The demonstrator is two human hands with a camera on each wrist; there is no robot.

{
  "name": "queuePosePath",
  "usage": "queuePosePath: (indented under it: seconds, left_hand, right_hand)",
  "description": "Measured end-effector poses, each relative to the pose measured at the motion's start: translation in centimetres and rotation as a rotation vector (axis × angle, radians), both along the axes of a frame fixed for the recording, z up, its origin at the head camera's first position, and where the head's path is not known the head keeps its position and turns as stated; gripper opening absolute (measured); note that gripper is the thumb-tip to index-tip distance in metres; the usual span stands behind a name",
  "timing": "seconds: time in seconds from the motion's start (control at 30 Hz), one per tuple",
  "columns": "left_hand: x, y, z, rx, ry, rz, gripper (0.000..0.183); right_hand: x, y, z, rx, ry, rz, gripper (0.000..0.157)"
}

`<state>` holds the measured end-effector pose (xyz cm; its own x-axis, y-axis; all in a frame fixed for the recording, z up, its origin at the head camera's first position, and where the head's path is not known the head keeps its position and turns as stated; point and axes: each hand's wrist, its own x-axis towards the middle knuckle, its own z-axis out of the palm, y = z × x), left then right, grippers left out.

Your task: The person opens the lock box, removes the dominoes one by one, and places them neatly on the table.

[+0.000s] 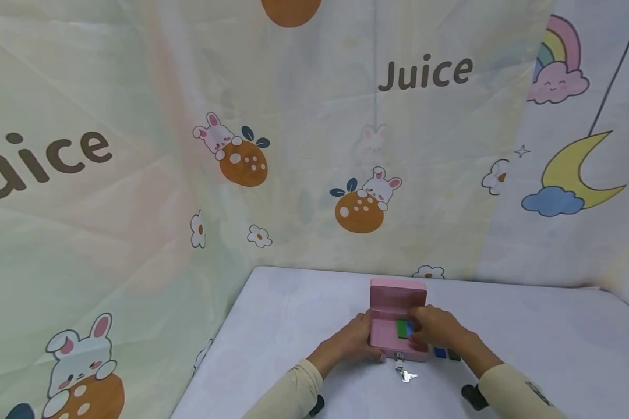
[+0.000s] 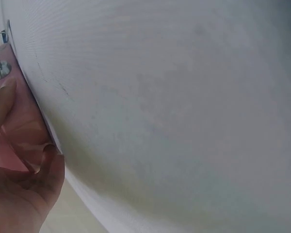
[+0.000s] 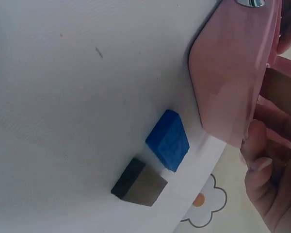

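A pink metal box [image 1: 382,336] stands on the white table with its lid [image 1: 397,299] raised at the back. My left hand [image 1: 348,340] grips the box's left side, its thumb on the front wall near the lock in the left wrist view. Inside lies a green block [image 1: 401,329]. Over the box's right part, my right hand [image 1: 439,327] pinches a blue block [image 1: 410,327] beside the green one; its fingertips partly cover it. Keys [image 1: 406,375] on a ring hang from the front lock.
Right of the box, another blue block [image 3: 169,141] and a dark brownish block [image 3: 145,187] lie close together on the table. A printed cloth [image 1: 304,174] hangs behind and to the left. Dark bands [image 1: 473,397] are worn at the wrists.
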<state>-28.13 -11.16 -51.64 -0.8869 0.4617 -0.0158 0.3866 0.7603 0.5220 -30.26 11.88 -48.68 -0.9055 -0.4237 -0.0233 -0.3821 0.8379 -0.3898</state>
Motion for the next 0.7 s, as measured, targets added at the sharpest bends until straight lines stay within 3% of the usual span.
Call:
queuePosePath:
  seconds: [0.3,0.7]
  left_hand:
    - [0.1,0.1,0.0,0.003,-0.002,-0.007,0.099]
    - [0.1,-0.1,0.3,-0.008,-0.011,0.001,0.099]
  right_hand:
    - [0.1,-0.8,-0.4,0.008,0.028,-0.002,0.040]
    - [0.2,-1.4,-0.3,0.105,0.124,0.036,0.039]
